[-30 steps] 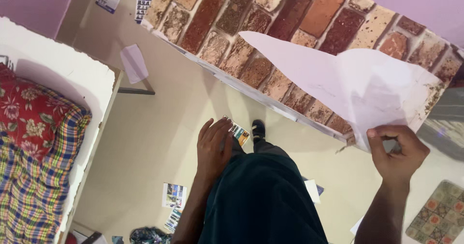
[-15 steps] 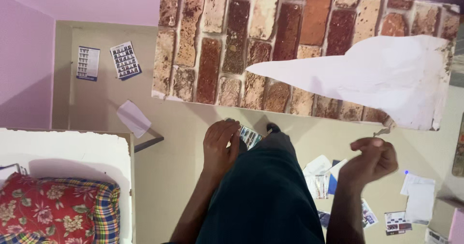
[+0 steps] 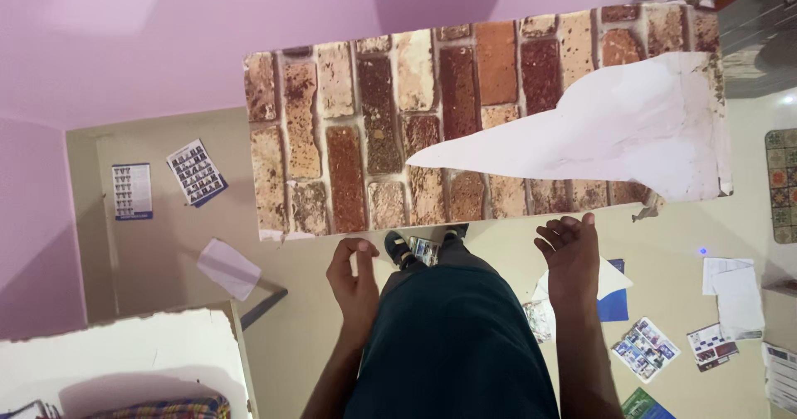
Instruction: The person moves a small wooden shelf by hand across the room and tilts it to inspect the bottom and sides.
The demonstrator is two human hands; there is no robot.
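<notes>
Straight ahead of you hangs the brick-pattern panel (image 3: 374, 137), stretched across the purple wall (image 3: 166, 45), its white backing sheet (image 3: 614, 132) peeled down in a long tongue over the right half. Your left hand (image 3: 355, 278) sits just under the panel's near edge, fingers loosely curled and half open, gripping nothing. Your right hand (image 3: 571, 257) is up at the same edge further right, fingers together and stretched out, tips at or just short of the panel; you hold nothing there either, and I cannot tell if you are actually touching it. Between your hands your dark trouser leg (image 3: 452, 344) runs down to a black shoe (image 3: 397, 249) on the cream floor (image 3: 307, 344). Leaflets lie scattered around: two printed sheets (image 3: 195, 172) far left by the wall, a pale folded paper (image 3: 227, 268) nearer, more flyers (image 3: 646, 348) to your right. Down at the near left is a white mattress edge (image 3: 124, 357).
</notes>
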